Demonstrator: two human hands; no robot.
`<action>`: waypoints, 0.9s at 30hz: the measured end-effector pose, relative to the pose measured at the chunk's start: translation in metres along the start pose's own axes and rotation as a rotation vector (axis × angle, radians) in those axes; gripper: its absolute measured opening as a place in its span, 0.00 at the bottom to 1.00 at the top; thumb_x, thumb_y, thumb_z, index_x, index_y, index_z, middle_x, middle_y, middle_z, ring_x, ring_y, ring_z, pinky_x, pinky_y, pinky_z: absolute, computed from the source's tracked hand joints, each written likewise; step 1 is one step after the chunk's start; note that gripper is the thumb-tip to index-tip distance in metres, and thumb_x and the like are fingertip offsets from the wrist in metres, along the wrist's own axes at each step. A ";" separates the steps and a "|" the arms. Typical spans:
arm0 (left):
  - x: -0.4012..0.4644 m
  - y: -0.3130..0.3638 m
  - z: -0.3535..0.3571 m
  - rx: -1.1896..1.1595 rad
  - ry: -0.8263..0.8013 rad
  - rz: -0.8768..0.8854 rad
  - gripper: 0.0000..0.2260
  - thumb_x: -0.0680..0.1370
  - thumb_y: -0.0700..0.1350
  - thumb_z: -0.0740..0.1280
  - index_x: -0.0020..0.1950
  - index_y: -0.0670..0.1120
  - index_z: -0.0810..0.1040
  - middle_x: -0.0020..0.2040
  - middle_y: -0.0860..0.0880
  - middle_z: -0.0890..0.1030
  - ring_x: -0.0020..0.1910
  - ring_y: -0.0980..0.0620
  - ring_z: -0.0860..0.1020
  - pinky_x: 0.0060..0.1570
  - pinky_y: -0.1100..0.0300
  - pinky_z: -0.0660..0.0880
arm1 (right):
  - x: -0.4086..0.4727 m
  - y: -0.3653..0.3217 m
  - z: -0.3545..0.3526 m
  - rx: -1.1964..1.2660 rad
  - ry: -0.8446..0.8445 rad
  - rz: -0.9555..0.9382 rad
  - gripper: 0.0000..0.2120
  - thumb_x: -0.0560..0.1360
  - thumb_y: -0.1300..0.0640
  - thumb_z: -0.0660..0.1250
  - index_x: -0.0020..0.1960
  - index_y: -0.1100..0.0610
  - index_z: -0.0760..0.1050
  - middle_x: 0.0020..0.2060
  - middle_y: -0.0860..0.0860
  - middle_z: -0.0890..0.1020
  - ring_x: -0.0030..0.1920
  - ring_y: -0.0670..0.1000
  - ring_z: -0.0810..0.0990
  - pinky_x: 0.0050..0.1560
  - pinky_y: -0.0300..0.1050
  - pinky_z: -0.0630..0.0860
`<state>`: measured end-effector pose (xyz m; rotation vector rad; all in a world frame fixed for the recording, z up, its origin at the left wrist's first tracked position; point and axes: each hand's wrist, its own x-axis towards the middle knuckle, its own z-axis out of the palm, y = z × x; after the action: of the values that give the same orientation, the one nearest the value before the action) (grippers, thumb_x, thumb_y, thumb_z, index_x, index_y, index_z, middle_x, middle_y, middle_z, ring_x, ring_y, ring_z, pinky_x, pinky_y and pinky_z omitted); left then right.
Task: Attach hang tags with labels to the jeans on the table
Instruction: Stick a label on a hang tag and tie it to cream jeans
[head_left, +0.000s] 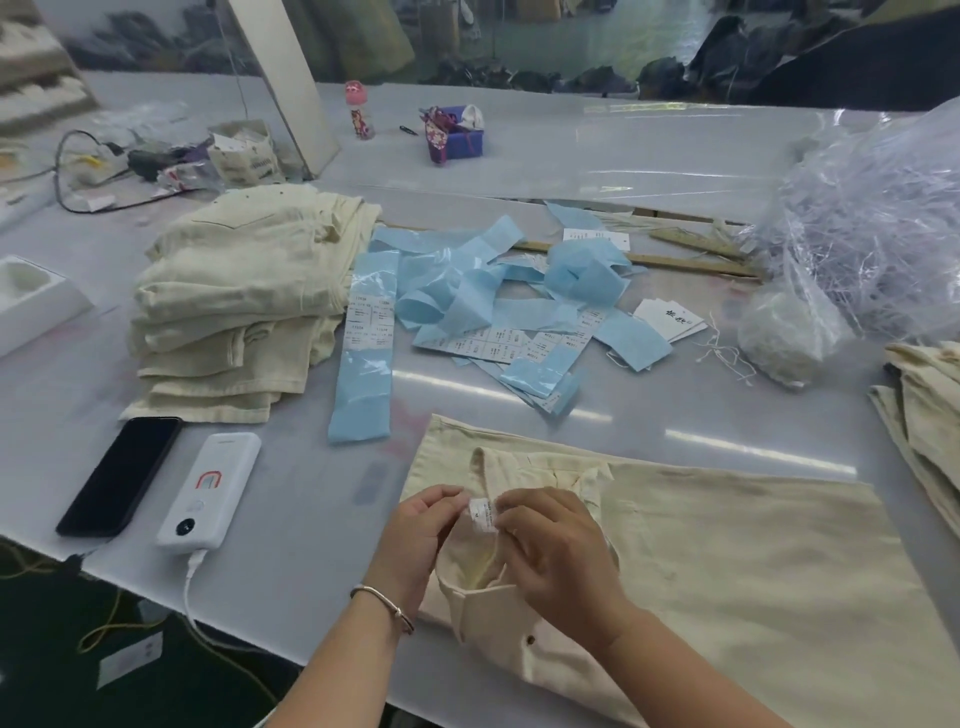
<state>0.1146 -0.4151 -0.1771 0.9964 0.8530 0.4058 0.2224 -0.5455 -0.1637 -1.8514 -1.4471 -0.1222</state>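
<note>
A pair of cream jeans (727, 561) lies flat at the table's near edge, waistband turned open toward me. My left hand (415, 535) and my right hand (556, 551) both pinch a small white label (483, 514) at the inside of the waistband. Blue backing strips with white stickers (488, 306) lie scattered mid-table. White hang tags (667, 319) with loose strings sit to the right of them.
A stack of folded cream jeans (239, 301) stands at the left. A black phone (122, 475) and a white power bank (213, 488) lie near the front left. More cream jeans (924, 415) and a clear plastic heap (872, 228) fill the right.
</note>
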 end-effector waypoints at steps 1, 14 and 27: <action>0.004 0.003 -0.006 0.025 0.043 0.003 0.10 0.77 0.36 0.66 0.40 0.44 0.84 0.38 0.44 0.83 0.34 0.52 0.79 0.33 0.62 0.76 | 0.007 0.000 0.006 0.009 -0.046 0.032 0.05 0.66 0.64 0.73 0.39 0.56 0.80 0.40 0.47 0.83 0.42 0.51 0.80 0.47 0.44 0.72; 0.142 0.079 -0.118 0.286 0.445 0.146 0.10 0.78 0.35 0.63 0.43 0.48 0.80 0.42 0.49 0.83 0.38 0.52 0.78 0.37 0.59 0.74 | 0.161 0.021 0.126 0.043 -0.395 0.519 0.15 0.74 0.60 0.61 0.59 0.52 0.75 0.41 0.48 0.83 0.44 0.51 0.79 0.45 0.44 0.73; 0.299 0.143 -0.131 0.331 0.340 0.158 0.11 0.72 0.38 0.71 0.46 0.54 0.75 0.46 0.50 0.84 0.43 0.54 0.82 0.47 0.57 0.77 | 0.287 0.057 0.210 0.117 -0.305 0.523 0.19 0.74 0.61 0.67 0.63 0.53 0.72 0.51 0.46 0.78 0.51 0.45 0.75 0.56 0.39 0.72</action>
<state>0.2081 -0.0740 -0.2200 1.3289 1.1770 0.5929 0.2952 -0.1939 -0.1944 -2.1485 -1.0816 0.5078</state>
